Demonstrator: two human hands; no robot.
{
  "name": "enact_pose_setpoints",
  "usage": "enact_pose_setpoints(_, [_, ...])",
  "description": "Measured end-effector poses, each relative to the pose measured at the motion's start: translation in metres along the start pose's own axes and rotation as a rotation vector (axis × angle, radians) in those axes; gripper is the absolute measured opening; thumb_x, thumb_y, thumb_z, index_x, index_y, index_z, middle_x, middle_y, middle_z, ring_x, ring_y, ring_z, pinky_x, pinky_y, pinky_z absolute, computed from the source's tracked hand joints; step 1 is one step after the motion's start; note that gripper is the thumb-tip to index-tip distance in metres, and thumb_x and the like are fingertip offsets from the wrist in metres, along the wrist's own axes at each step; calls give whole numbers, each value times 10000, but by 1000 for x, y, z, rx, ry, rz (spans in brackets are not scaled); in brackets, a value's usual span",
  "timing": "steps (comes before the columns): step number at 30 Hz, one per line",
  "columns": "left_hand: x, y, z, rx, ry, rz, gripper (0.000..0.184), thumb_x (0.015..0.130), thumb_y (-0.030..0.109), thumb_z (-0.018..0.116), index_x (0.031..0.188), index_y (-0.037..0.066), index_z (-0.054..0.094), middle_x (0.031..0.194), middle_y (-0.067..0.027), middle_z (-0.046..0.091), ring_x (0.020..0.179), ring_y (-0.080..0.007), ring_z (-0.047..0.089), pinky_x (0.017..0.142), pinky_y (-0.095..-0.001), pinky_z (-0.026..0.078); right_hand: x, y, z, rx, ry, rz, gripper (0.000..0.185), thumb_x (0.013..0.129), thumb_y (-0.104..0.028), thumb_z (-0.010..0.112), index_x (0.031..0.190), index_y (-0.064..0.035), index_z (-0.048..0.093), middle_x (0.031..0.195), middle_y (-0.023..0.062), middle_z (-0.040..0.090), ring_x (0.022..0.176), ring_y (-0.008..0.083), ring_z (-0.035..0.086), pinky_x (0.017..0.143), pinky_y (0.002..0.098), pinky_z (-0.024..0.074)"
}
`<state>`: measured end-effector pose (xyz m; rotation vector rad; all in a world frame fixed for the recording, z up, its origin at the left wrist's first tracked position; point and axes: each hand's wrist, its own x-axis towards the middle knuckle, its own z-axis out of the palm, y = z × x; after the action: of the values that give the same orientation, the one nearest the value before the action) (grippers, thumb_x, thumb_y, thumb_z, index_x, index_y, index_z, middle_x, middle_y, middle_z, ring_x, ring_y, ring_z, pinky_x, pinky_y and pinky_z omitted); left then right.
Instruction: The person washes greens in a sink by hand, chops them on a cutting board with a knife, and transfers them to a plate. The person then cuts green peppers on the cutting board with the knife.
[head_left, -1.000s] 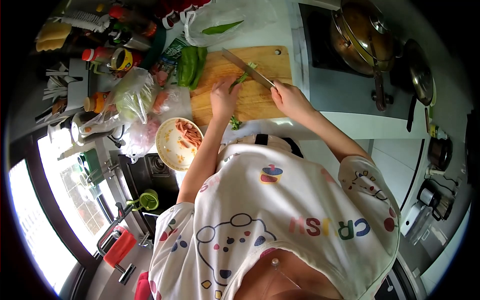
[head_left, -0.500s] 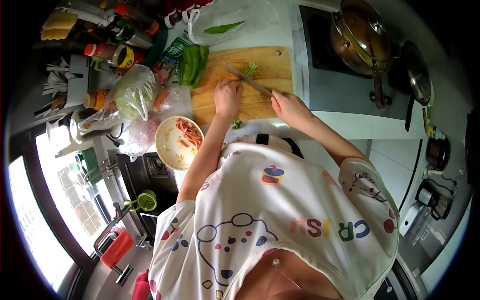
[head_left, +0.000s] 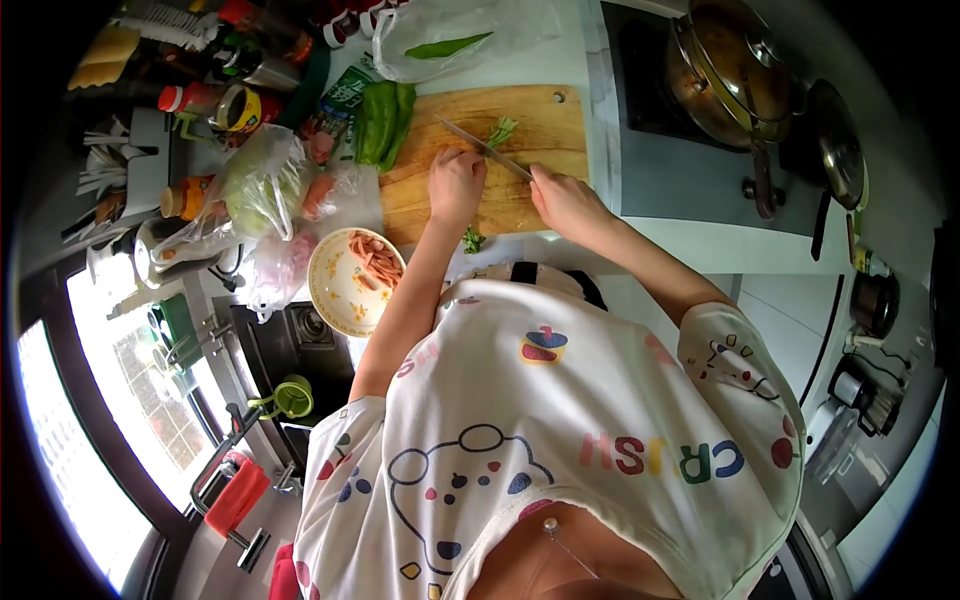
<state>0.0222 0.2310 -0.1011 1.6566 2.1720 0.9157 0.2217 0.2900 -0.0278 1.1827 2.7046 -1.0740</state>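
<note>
My right hand (head_left: 570,203) is wrapped round the handle of a knife (head_left: 487,148), whose blade points up and left over the wooden cutting board (head_left: 540,125). Beside the blade, my left hand (head_left: 457,187) rests on the board with its fingers curled; what they hold is mostly hidden, though a bit of green shows near the fingertips. Cut green pieces (head_left: 501,131) lie just past the blade. Whole green peppers (head_left: 382,123) lie at the board's upper left corner. A few green scraps (head_left: 473,240) sit by the board's near edge.
A patterned bowl (head_left: 340,300) with sliced pink meat stands left of my left forearm. Plastic bags (head_left: 265,185), bottles and a sink (head_left: 265,345) are further left. One green pepper (head_left: 449,46) lies on a bag behind the board. A pot (head_left: 715,85) stands on the stove at right.
The left hand has drawn back from the green pieces and curled its fingers on the board. The knife and right hand have shifted slightly left and lower than a second ago.
</note>
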Motion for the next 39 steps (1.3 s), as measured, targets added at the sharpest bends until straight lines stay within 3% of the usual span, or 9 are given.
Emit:
enact_pose_setpoints(10, [5, -8, 2, -10, 105, 102, 86, 818, 86, 684, 867, 35, 732, 880, -131, 684, 889, -342, 622, 826, -427, 498, -3, 12, 6, 175, 159, 61, 184, 988, -157, 492, 1035, 20, 515, 742, 259, 635, 684, 463, 620, 605, 543, 485])
enact_pose_setpoints(13, [20, -10, 5, -15, 60, 58, 124, 822, 95, 702, 930, 34, 708, 886, -130, 688, 884, -346, 622, 829, -433, 494, -3, 21, 6, 179, 203, 49, 150, 996, -146, 515, 999, 1, 483, 693, 242, 601, 624, 456, 584, 548, 507, 433])
enact_pose_setpoints(18, [32, 4, -1, -136, 21, -117, 218, 815, 127, 750, 989, 32, 659, 927, -143, 686, 903, -363, 612, 843, -448, 481, -7, 15, -10, 173, 217, 36, 144, 993, -139, 519, 994, 3, 492, 711, 246, 612, 648, 458, 595, 559, 506, 444])
enact_pose_setpoints(21, [18, 3, -9, -29, 148, 55, 263, 802, 156, 773, 1008, 29, 672, 961, -155, 681, 915, -370, 604, 833, -448, 485, -7, 6, -15, 141, 187, -7, 173, 990, -153, 503, 1040, 11, 515, 731, 249, 633, 673, 450, 622, 586, 512, 486])
enact_pose_setpoints(24, [4, 0, -9, -8, 141, 26, 292, 799, 175, 779, 1035, 27, 692, 971, -151, 681, 921, -371, 600, 826, -448, 493, -5, 2, -11, 101, 152, -43, 201, 985, -161, 500, 1067, 20, 528, 739, 245, 647, 676, 435, 642, 594, 507, 514])
enact_pose_setpoints(39, [9, -12, 1, 15, 82, 2, 95, 846, 89, 665, 860, 14, 722, 901, -151, 653, 931, -378, 597, 851, -451, 499, 1, 3, -7, 28, 38, -53, 186, 958, -111, 537, 1062, 42, 526, 734, 241, 647, 669, 409, 656, 573, 485, 523])
